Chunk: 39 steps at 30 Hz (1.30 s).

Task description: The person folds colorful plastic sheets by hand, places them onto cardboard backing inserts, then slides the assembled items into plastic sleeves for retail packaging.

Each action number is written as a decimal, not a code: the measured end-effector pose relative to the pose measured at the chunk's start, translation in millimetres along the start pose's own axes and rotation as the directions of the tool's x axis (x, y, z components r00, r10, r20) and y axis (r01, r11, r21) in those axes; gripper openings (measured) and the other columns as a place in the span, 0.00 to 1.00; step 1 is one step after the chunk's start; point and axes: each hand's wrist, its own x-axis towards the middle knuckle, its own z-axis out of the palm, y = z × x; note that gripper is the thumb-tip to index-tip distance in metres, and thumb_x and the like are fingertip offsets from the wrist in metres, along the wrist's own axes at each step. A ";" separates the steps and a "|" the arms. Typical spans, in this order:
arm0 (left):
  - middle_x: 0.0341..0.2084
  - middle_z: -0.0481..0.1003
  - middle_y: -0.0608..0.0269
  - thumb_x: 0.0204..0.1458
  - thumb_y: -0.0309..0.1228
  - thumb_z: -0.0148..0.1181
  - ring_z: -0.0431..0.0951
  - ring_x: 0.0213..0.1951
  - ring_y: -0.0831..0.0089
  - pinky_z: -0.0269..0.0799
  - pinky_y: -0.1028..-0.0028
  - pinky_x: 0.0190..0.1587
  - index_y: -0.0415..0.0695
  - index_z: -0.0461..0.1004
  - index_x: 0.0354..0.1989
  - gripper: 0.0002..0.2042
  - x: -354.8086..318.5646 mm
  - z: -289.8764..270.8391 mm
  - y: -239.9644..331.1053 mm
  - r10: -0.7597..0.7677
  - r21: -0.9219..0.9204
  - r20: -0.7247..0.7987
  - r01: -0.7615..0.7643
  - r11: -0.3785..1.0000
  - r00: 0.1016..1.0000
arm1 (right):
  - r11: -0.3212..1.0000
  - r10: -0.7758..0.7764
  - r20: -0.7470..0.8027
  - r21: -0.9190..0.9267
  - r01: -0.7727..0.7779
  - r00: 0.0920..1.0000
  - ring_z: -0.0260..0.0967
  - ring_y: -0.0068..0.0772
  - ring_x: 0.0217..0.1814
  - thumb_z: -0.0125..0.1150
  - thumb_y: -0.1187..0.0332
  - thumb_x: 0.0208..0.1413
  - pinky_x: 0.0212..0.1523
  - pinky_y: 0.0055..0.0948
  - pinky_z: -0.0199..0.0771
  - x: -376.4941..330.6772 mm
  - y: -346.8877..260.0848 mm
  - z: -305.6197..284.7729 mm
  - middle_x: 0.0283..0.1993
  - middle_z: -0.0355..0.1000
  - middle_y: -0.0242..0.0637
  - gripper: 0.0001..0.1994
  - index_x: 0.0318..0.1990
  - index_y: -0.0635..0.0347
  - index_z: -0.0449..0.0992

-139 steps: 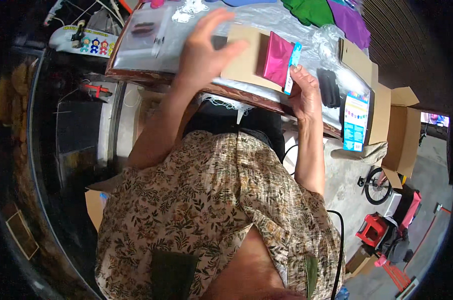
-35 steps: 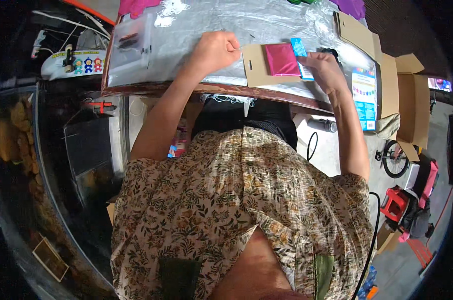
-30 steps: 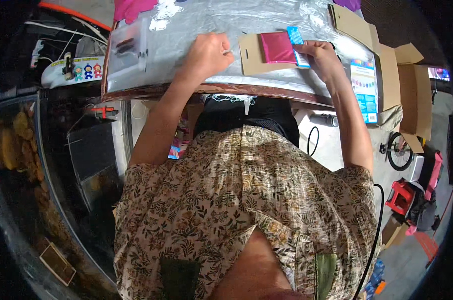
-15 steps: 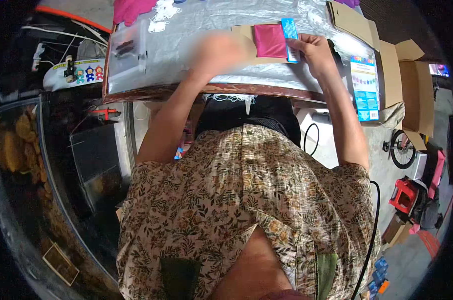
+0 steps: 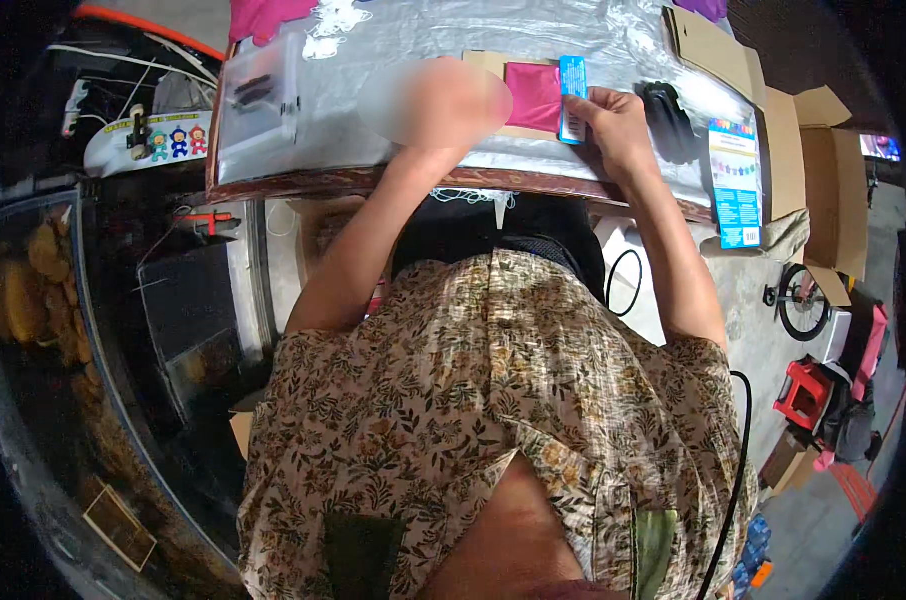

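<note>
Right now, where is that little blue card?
In the head view, the blue card stands near the table's far middle, pinched by the right hand, against the right edge of the pink cloth.

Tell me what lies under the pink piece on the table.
The pink piece lies on a flat brown cardboard sheet, which rests on the plastic-covered table. The blurred left hand covers the cardboard's left part; the right hand holds a blue label beside it.

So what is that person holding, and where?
The right hand pinches a small blue card by its lower edge. The left hand is too blurred to tell.
</note>
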 end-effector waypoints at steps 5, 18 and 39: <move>0.51 0.77 0.50 0.45 0.27 0.65 0.77 0.51 0.50 0.67 0.55 0.56 0.40 0.74 0.19 0.08 -3.5 17.2 -12.3 0.081 -0.186 -0.167 -0.112 0.976 0.983 | 1.000 -0.001 0.076 -0.012 0.002 0.997 0.67 0.16 0.22 0.67 0.76 0.57 0.24 0.20 0.64 23.1 0.2 -2.6 0.26 0.77 0.30 0.04 0.30 0.64 0.82; 0.52 0.76 0.50 0.44 0.26 0.65 0.76 0.51 0.52 0.64 0.54 0.59 0.39 0.73 0.19 0.08 2.9 18.9 -17.8 0.079 -0.250 -0.184 -0.124 0.960 0.980 | 0.999 0.031 0.050 -0.016 -0.031 0.998 0.63 0.15 0.18 0.69 0.72 0.54 0.21 0.20 0.59 24.5 -14.7 31.2 0.19 0.72 0.27 0.08 0.24 0.61 0.80; 0.53 0.76 0.52 0.45 0.29 0.66 0.75 0.54 0.53 0.61 0.54 0.61 0.39 0.76 0.20 0.08 1.8 4.1 -19.7 0.002 -0.144 -0.202 -0.032 0.989 0.979 | 0.973 0.017 0.189 -0.231 0.027 0.982 0.61 0.17 0.16 0.72 0.67 0.54 0.16 0.23 0.58 36.9 -26.9 70.9 0.17 0.70 0.28 0.13 0.20 0.59 0.78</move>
